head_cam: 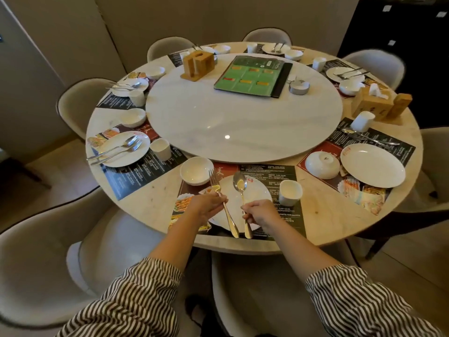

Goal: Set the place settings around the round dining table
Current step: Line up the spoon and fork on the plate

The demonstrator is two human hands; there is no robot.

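At the near edge of the round pale marble tabletop [323, 215], your left hand [206, 206] pinches the silver metal fork [222, 203] partway down its handle, and your right hand [261, 212] pinches the silver metal spoon [241, 198] the same way. Both hands are curled closed round their handles. The two pieces hang over the round white ceramic dinner plate [255, 190], tines and bowl pointing toward the tabletop's centre, handle ends near its near edge.

Both pieces look stiff, light and smooth, so they will likely slide or clatter on glazed ceramic; a grip near the handle's middle gives you balance for setting them down gently. The plate would probably chip if struck hard.

The small white ceramic bowl [196, 170] sits just beyond the plate's left side, and the white handleless ceramic cup [290, 192] stands to its right, both on the dark printed paper placemat [286, 171].

At the setting along the right edge, cutlery still lies off its plate.
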